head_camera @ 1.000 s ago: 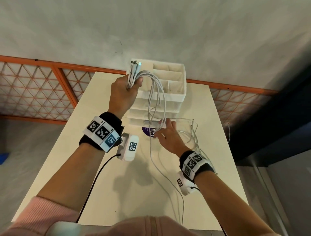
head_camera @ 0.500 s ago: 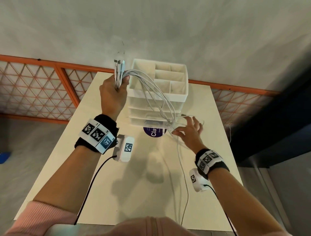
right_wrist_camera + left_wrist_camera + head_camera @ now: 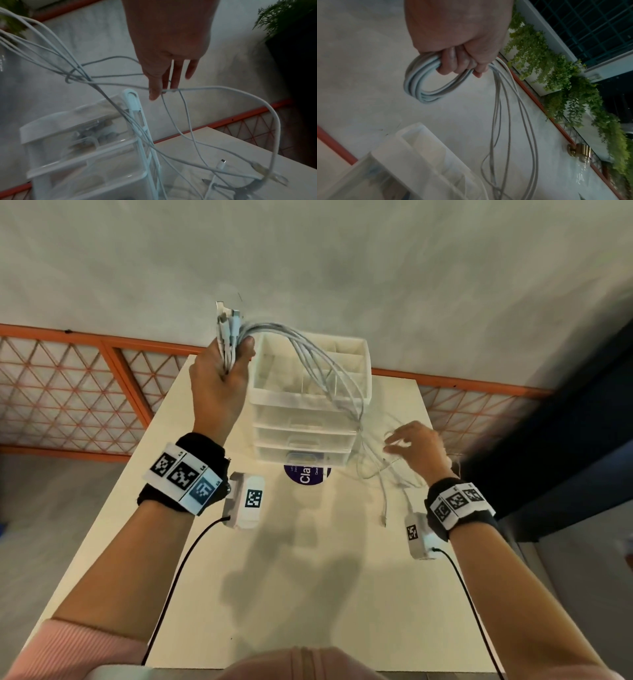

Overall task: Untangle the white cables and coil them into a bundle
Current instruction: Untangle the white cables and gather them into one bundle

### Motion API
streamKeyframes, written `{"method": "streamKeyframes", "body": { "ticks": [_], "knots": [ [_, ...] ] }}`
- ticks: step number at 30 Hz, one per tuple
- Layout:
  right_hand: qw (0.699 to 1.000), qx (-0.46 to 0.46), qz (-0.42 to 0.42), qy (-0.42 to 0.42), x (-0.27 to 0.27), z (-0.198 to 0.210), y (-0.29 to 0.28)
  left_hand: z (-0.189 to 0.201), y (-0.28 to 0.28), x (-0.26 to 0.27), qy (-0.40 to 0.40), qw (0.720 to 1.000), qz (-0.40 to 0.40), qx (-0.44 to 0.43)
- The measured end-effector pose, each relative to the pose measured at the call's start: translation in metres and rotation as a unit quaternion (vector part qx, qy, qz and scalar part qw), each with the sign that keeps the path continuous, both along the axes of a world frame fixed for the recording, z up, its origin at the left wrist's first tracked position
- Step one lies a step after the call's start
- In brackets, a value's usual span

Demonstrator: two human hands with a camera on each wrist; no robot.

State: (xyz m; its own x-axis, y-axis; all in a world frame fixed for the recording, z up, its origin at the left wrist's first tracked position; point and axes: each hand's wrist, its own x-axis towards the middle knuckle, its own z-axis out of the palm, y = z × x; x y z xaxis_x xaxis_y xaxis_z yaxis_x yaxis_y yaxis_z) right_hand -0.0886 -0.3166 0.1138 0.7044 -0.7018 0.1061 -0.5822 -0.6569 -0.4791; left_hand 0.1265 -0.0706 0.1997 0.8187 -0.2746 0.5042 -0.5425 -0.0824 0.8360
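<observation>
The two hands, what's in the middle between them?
In the head view, the white drawer organizer stands between the left hand and right hand, with white cables arching over it.

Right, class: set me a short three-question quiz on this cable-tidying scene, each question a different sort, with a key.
1. True or false: the left hand grips a coil of white cables raised beside the drawer unit.
2. Multiple choice: the right hand is A) flat on the table, B) among the loose cable strands with fingers fairly straight, C) pulling a drawer open.
3. Fill in: the loose cables trail from the coil across the top of the drawer unit and down to the ____.

Key: 1 true; 2 B; 3 table.
</observation>
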Motion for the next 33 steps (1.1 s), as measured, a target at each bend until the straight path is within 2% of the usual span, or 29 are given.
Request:
{"method": "streamKeyframes", "body": {
  "ticks": [2, 3, 4, 5, 7, 9, 11, 14, 18, 22, 25, 27, 30, 33],
  "knots": [
    [0.981, 0.107, 0.054, 0.155, 0.003, -0.007, 0.007, -0.004, 0.002, -0.002, -0.014, 1.000, -0.019, 0.016],
    [0.969, 0.127, 0.070, 0.198, 0.005, -0.012, 0.010, -0.007, 0.003, -0.002, -0.023, 0.999, -0.027, 0.021],
    [0.970, 0.121, 0.069, 0.199, 0.008, -0.015, 0.014, -0.010, 0.004, -0.002, -0.027, 0.999, -0.033, 0.024],
    [0.979, 0.102, 0.059, 0.166, 0.011, -0.018, 0.019, -0.013, 0.005, -0.001, -0.027, 0.999, -0.038, 0.024],
    [0.993, 0.081, 0.069, 0.045, 0.020, -0.024, 0.029, -0.016, 0.007, 0.000, -0.021, 0.999, -0.039, 0.025],
    [0.986, 0.094, 0.122, -0.066, 0.032, -0.025, 0.043, -0.017, 0.008, -0.001, -0.014, 0.999, -0.039, 0.028],
    [0.978, 0.085, 0.151, -0.120, 0.042, -0.026, 0.054, -0.017, 0.009, -0.003, -0.006, 0.999, -0.043, 0.031],
    [0.976, 0.081, 0.153, -0.134, 0.055, -0.030, 0.065, -0.016, 0.010, -0.004, 0.000, 0.999, -0.044, 0.027],
    [0.980, 0.060, 0.104, -0.156, 0.060, -0.031, 0.070, -0.019, 0.014, -0.002, 0.010, 0.998, -0.060, 0.020],
    [0.991, 0.054, 0.102, -0.074, 0.057, -0.032, 0.060, -0.026, 0.015, 0.003, 0.011, 0.999, -0.050, 0.013],
    [0.990, 0.067, 0.114, -0.052, 0.043, -0.046, 0.054, -0.023, 0.016, 0.010, 0.031, 0.999, -0.022, 0.006],
    [0.990, 0.060, 0.111, -0.064, 0.034, -0.057, 0.056, -0.021, 0.016, 0.014, 0.035, 0.999, -0.014, -0.003],
    [0.990, 0.004, 0.069, -0.119, 0.036, -0.058, 0.060, -0.019, 0.014, 0.015, 0.031, 0.999, -0.030, -0.009],
    [0.981, 0.040, 0.077, -0.176, 0.053, -0.036, 0.067, -0.021, 0.011, 0.012, 0.019, 0.999, -0.039, -0.003]
  ]
}}
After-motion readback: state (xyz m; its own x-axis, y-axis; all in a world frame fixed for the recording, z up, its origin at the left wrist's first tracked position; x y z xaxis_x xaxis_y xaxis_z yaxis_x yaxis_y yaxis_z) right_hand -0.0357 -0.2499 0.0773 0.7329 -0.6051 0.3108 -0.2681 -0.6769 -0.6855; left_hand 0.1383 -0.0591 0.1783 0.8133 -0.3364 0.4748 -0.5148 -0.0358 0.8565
